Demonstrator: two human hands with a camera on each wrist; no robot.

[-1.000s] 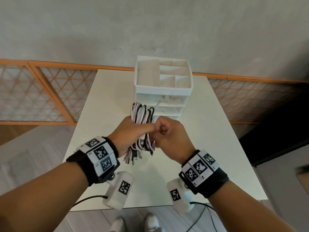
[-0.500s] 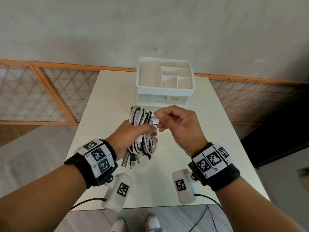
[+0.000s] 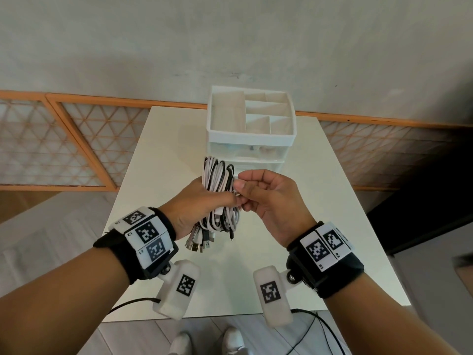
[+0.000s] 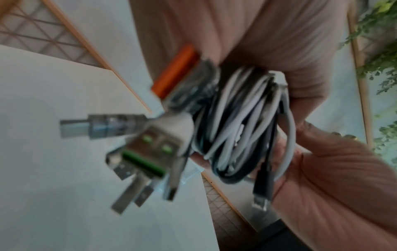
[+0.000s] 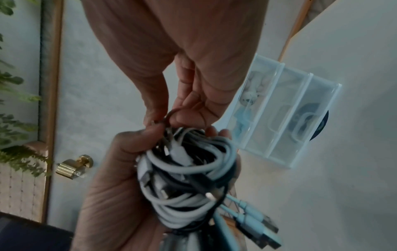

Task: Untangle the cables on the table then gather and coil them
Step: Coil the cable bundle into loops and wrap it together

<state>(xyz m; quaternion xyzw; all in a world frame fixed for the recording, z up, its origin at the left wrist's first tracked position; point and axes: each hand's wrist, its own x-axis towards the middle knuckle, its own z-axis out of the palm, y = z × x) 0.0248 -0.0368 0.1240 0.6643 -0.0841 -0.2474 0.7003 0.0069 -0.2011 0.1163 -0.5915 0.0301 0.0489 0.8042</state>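
A coiled bundle of white and black cables [image 3: 217,183] is held upright above the white table [image 3: 158,155]. My left hand [image 3: 202,201] grips the bundle [image 5: 184,169] round its middle. Several USB plugs [image 3: 201,243] hang from its lower end; the same plugs [image 4: 137,149] show blurred in the left wrist view. My right hand [image 3: 258,193] is just right of the bundle, and its thumb and fingertips [image 5: 163,117] pinch a thin cable end [image 3: 237,193] at the bundle's side. The cable loops [image 4: 242,125] lie against my left palm.
A white drawer organiser [image 3: 250,129] with open top compartments stands at the table's far middle, just behind the bundle. Its clear drawers [image 5: 285,118] hold small items. A wall with an orange lattice screen [image 3: 64,142] runs behind the table. Floor shows below the table's near edge.
My right hand rose from beside the bundle's lower part to its upper side, then dropped slightly and closed in on a cable end there. The left hand kept its grip.
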